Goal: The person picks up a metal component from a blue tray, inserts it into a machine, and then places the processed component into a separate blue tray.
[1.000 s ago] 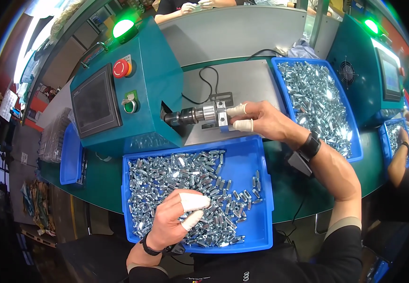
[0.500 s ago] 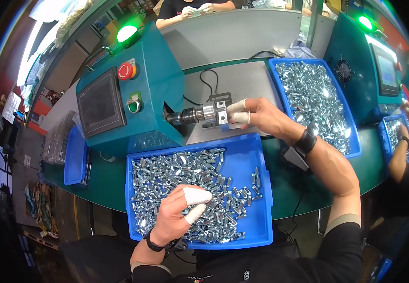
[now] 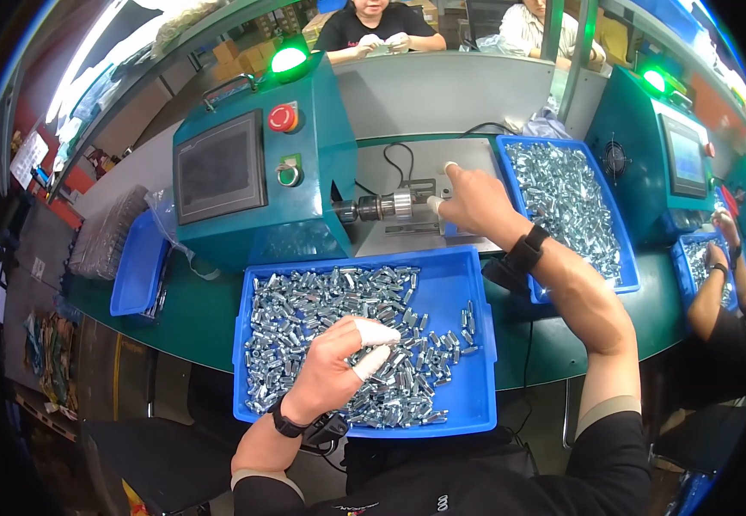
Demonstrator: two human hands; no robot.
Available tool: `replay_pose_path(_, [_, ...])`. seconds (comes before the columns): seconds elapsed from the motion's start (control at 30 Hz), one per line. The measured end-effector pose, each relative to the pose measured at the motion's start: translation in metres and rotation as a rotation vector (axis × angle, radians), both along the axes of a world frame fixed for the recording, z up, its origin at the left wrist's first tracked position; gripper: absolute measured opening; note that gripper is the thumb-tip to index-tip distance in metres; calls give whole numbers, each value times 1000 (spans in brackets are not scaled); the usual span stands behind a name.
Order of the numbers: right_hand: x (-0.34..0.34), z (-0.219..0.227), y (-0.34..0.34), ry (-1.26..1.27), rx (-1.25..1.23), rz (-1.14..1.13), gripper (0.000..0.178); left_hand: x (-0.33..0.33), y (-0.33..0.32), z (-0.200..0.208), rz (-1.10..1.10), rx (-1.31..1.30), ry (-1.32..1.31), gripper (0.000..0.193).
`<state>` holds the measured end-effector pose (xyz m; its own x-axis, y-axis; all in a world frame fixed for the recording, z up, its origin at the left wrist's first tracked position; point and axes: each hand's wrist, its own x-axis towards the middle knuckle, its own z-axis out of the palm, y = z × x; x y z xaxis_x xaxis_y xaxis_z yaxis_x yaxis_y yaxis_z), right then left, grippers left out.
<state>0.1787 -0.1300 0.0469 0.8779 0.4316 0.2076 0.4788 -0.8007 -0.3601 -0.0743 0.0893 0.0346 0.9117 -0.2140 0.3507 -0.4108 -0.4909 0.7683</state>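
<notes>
1. Where the near blue tray (image 3: 469, 400) rests before the person, small metal pieces (image 3: 321, 301) lie heaped loosely, densest at its left and middle; they appear elongated, with flat bright sides.

2. Left hand (image 3: 330, 374): poised at the heap, its covered thumb and forefinger drawn to a narrow pinch. Whether a piece sits between the tips cannot be told against the shiny background.

3. Right hand (image 3: 483, 206): beside the silver collar (image 3: 401, 205) of the teal machine (image 3: 321, 155), thumb and forefinger spread wide, with no piece seen between them. The fingers beneath the palm are hidden.

4. Far blue tray (image 3: 632, 277): to the right of the right hand, filled with similar metal pieces.

5. Handling, as judged from appearance: each piece should be light, rigid and hard to break, though its smooth faces may slip or roll under the fingertips. Opposite flats near mid-length offer the surest hold for thumb and forefinger. A full tray would probably be heavy, best taken by two opposite rims.
</notes>
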Motion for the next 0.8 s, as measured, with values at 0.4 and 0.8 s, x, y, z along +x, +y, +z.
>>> replay_pose_path(0.4, [5,10,-43,-176,-60,-108,51,-4,3,-7,6,-39,64,21])
replay_pose_path(0.8, [-2,10,-120,-276,127,-137,54,15,-11,-7,-17,187,141,20])
